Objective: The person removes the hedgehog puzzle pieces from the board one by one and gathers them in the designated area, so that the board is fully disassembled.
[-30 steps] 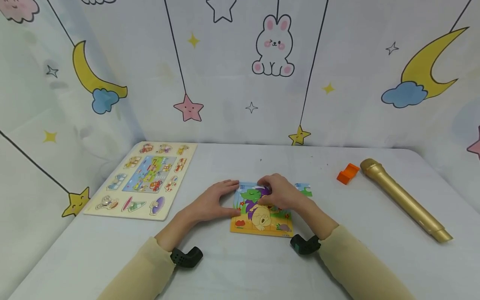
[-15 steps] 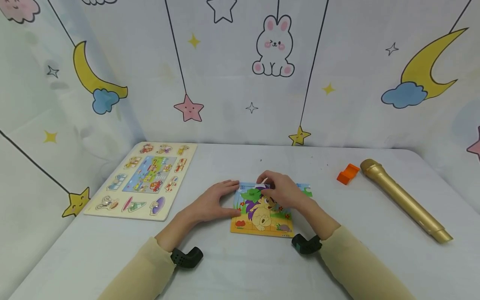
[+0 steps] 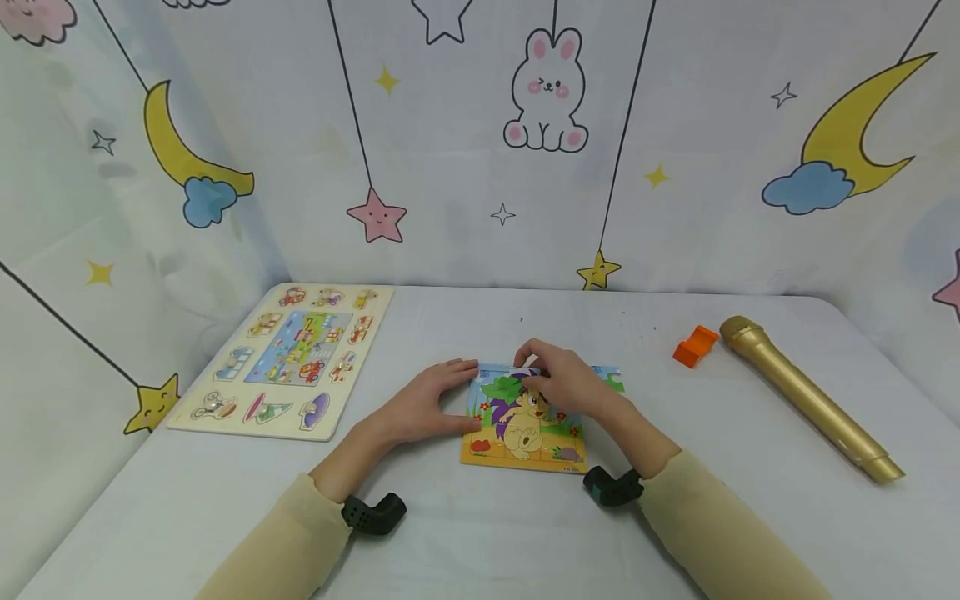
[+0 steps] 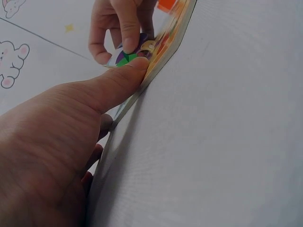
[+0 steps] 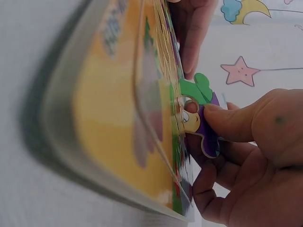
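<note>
A jigsaw puzzle board (image 3: 487, 457) with a cartoon hedgehog lies mid-table. My left hand (image 3: 420, 408) steadies its left side: the thumb (image 4: 125, 75) presses on the face near the edge, and the other fingers reach along the side toward the far corner. At the top of the picture my right hand (image 3: 566, 383) pinches a purple and green puzzle piece (image 5: 207, 135) with part of the hedgehog's face. In the right wrist view that piece stands tilted at the board's surface. Another blue and green puzzle piece (image 3: 612, 382) shows just beyond the right hand, partly covered by it.
A wooden puzzle board with vehicle pictures (image 3: 341, 408) lies at the left. Toward the right are a small orange block (image 3: 696, 346) and a gold microphone (image 3: 813, 400). A white cloth with cartoon prints (image 3: 450, 150) hangs behind the table.
My right hand has shifted slightly away from me along the board with its fingers raised a little, and more of the hedgehog's face now shows. The left hand has stayed in place.
</note>
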Demonstrator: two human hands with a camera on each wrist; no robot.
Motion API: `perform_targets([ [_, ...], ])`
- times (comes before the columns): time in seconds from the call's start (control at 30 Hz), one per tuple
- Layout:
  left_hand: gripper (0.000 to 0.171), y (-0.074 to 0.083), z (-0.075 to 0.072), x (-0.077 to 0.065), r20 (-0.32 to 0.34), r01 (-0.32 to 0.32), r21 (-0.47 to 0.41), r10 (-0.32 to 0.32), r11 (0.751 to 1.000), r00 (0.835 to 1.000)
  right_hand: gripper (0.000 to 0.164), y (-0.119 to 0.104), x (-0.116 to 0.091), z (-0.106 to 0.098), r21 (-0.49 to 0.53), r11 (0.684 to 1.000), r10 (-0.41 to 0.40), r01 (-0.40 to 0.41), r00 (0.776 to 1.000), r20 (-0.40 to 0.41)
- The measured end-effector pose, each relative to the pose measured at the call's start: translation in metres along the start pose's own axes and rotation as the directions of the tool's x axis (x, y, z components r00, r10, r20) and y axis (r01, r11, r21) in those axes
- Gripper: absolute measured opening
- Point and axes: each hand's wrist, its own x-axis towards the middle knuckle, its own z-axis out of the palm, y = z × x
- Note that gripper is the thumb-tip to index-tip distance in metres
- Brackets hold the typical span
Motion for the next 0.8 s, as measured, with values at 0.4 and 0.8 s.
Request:
perform_targets([
  [0.4,0.079,-0.002,0.001,0.001,0.001,-0.004,0.005,0.004,1.0,1.0,0.017,-0.002,-0.002,-0.001,-0.046,0.998,-0.042,0.042,0.999,0.005],
  [0.8,0.08,-0.003,0.001,0.001,-0.004,-0.008,0.018,0.008,1.0,1.0,0.017,0.006,-0.003,-0.021,0.008,0.999,-0.044,0.044,0.999,-0.001],
])
